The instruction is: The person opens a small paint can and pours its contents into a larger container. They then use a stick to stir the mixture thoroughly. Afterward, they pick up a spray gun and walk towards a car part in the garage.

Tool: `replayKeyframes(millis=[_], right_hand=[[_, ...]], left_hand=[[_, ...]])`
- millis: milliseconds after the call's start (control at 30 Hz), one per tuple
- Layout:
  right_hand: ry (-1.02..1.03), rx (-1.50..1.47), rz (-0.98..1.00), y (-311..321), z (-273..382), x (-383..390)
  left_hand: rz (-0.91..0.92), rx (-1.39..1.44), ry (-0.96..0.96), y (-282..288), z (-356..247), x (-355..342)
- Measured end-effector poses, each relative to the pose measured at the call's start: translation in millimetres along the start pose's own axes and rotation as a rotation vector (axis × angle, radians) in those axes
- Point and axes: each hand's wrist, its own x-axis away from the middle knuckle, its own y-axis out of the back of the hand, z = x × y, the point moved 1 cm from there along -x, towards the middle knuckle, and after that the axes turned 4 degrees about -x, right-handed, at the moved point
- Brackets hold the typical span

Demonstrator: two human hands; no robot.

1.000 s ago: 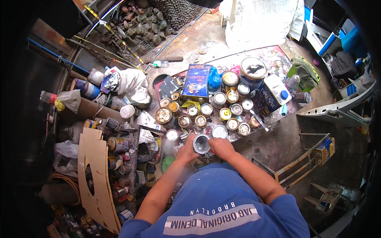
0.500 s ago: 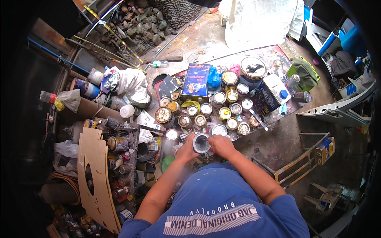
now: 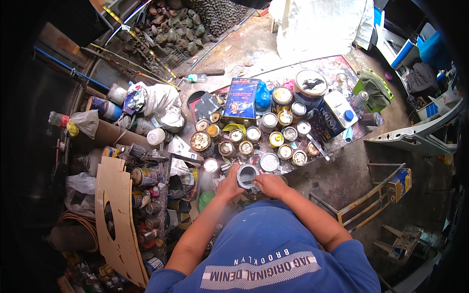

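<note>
An open, round metal can (image 3: 247,172) with grey paint inside is right in front of my belly, its mouth facing up. My left hand (image 3: 229,185) wraps round the left side of this can. On the other side, my right hand (image 3: 271,185) is closed, its fingertips at the can's right rim; what they pinch, if anything, is too small to make out. Just beyond the can lies a round whitish lid or can top (image 3: 269,162). A small can with a white top (image 3: 211,165) stands to the left of my left hand.
Several small paint cans crowd the stained table, among them a yellow-topped one (image 3: 276,139). Behind them stand a blue rectangular tin (image 3: 242,97), a large round can (image 3: 311,84) and a white-topped jug (image 3: 337,113). A cut wooden board (image 3: 115,219) leans at left. A metal frame (image 3: 366,207) stands right.
My right hand has shifted slightly toward me and left along the can's rim, uncovering more of the whitish round lid. My left hand and the can stay nearly in place.
</note>
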Motion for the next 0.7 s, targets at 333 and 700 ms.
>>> replayKeyframes(millis=[333,700], right_hand=[[0.085,0.205,-0.132,17,4,-7],[-0.037,-0.025,-0.217,7,3,-5]], left_hand=[[-0.007,-0.019,-0.026,3,-3,0],[-0.039,-0.018,-0.046,0,-1,-1]])
